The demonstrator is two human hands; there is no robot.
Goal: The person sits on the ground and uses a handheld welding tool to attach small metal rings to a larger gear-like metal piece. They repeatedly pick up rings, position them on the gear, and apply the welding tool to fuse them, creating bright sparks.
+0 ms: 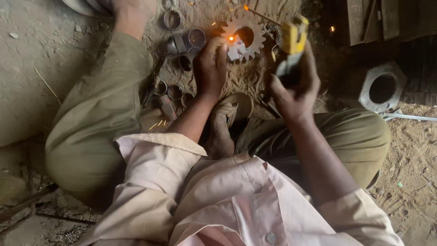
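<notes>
A rusty toothed gear (248, 28) lies flat on the sandy ground in front of me. My left hand (210, 64) rests on the ground at the gear's left edge, fingers next to a glowing orange spot (231, 39) on the metal. My right hand (293, 86) grips a yellow-handled welding electrode holder (291, 43), and its thin rod (261, 15) slants up and left over the gear with a glowing tip. A few sparks lie scattered on the sand.
Several short metal rings and pipe pieces (180, 50) lie left of the gear. A hexagonal metal block with a round hole (381, 86) sits at the right, a thin rod (409, 117) beside it. My bent legs and bare foot (221, 132) frame the work area.
</notes>
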